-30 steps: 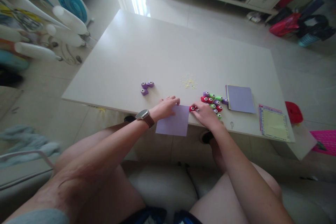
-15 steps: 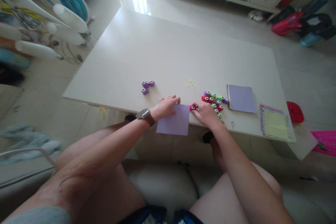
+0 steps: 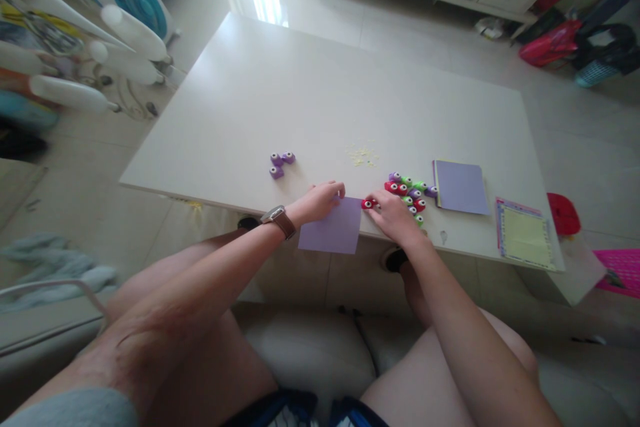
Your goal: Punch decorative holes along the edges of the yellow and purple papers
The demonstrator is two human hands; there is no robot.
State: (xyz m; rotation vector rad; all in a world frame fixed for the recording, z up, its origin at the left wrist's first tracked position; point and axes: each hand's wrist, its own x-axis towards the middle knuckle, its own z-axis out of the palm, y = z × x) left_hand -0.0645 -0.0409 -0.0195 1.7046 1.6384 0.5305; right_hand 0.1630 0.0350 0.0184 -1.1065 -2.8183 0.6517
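Red punch [image 3: 367, 204] at the purple sheet's [image 3: 330, 233] far right corner, one hand to each.
Right hand [image 3: 394, 215] clamped on the punch, thumb and fingers around it – whether paper sits inside, cannot tell. Left hand [image 3: 323, 201] on the sheet's far left part, fingers curled; pinching or only resting, cannot tell. Sheet lies partly on the white table [image 3: 340, 100], its near part jutting past the edge. Just right of the right hand, a cluster of red, green and purple punches [image 3: 402, 189]; farther right, a paper stack [image 3: 463, 187]. Three purple punches [image 3: 276, 173] left of the left hand – yellowish paper bits [image 3: 361, 156] beyond both hands.
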